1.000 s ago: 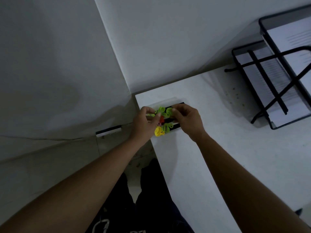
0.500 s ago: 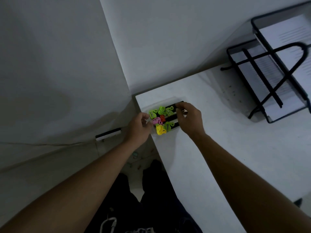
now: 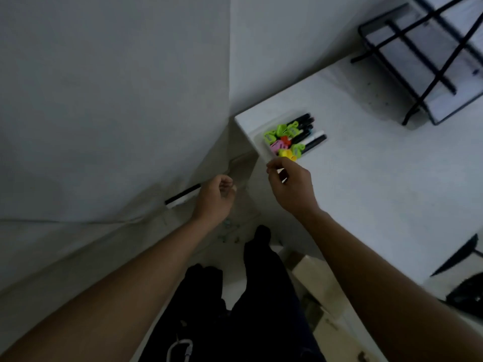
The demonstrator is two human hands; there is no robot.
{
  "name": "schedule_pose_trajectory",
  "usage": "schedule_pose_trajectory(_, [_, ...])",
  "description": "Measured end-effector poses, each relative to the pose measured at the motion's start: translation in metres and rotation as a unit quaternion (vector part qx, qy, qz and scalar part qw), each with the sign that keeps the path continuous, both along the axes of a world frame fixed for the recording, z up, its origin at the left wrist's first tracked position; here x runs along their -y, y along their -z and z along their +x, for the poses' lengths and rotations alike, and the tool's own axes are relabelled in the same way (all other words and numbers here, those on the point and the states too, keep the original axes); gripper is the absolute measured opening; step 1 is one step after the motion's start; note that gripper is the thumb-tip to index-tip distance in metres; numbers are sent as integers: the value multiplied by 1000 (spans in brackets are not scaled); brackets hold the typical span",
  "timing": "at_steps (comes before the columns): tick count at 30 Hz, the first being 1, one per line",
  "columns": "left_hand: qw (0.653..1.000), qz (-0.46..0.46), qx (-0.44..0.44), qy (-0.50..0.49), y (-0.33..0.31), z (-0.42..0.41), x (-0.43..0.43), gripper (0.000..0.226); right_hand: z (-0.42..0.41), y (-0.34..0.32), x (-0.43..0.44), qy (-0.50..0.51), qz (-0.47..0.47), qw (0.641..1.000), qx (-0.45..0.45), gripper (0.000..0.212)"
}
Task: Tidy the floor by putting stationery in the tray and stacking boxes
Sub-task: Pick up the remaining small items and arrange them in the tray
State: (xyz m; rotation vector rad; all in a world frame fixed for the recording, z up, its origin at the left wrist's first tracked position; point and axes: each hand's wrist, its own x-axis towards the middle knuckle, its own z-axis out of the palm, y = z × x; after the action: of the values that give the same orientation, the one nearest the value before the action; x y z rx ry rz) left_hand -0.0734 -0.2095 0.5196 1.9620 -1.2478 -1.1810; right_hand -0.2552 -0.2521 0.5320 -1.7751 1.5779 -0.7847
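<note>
Tray sits at the desk's near-left corner, full of markers and bright clips. Light, likely slippery plastic; grip its long rims. Your left hand and right hand hover loosely curled, empty.

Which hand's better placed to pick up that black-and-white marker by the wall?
Left, probably. The left hand hangs right beside the marker on the floor; the right hand is over the table edge, farther away.

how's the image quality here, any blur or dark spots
Head view: dim overall, walls grey; wire paper rack at top right streaks with motion blur; both hands, left hand and right hand, look soft; the coloured clips in the tray stay readable; trousers are nearly black.
</note>
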Motion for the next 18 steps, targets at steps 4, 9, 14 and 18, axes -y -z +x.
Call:
schedule_pose_trajectory(4, [999, 27, -12, 39, 26, 39, -40, 10, 23, 31, -42, 9, 42, 999, -27, 11])
schedule_pose_trajectory(9, [997, 66, -3, 42, 69, 77, -77, 9, 41, 87, -83, 27, 127, 991, -28, 10])
schedule_pose_trajectory(14, [994, 101, -13, 31, 137, 88, -97, 11, 43, 166, -107, 43, 208, 977, -22, 7])
schedule_pose_trajectory(18, [993, 112, -20, 15, 210, 80, -107, 16, 42, 239, -120, 52, 213, 975, -33, 8])
